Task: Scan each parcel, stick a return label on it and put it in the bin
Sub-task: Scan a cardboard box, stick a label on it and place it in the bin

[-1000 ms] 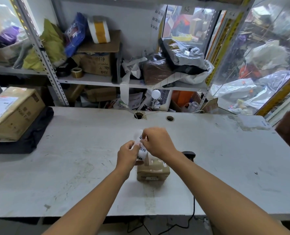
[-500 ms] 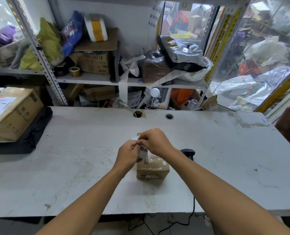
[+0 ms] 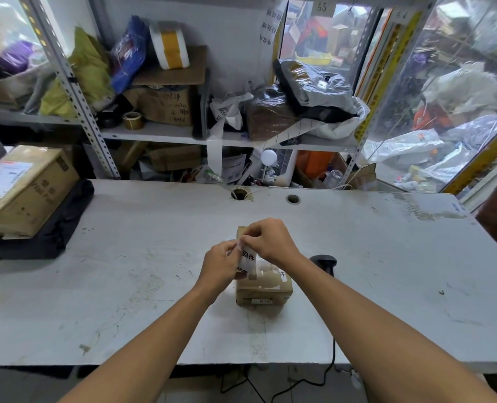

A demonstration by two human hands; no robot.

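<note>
At the left edge of the counter (image 3: 125, 286) sits a big cardboard box (image 3: 26, 190) with a white shipping label on its top, its print too small for me to read, resting on a black bag (image 3: 58, 225). Behind the counter's far edge, a shelf (image 3: 165, 133) holds a brown tape roll (image 3: 133, 120) and a carton (image 3: 165, 104) with handwritten numbers I cannot make out. Near the middle of the counter, toward the near edge, my left hand (image 3: 221, 264) pinches a white strip of return labels (image 3: 246, 260) printed in black with "回件"; a second printing shows just below. My right hand (image 3: 270, 241) meets it from the right, its fingertips pinching the top of the same strip. Right under my hands stands the small brown parcel (image 3: 266, 287), with a small white sticker on its near side; its digits are blurred. Just beside the parcel to the right, the black scanner (image 3: 324, 261) lies on the counter, its cord running off the near edge. A "55" tag hangs on the racking above.
</note>
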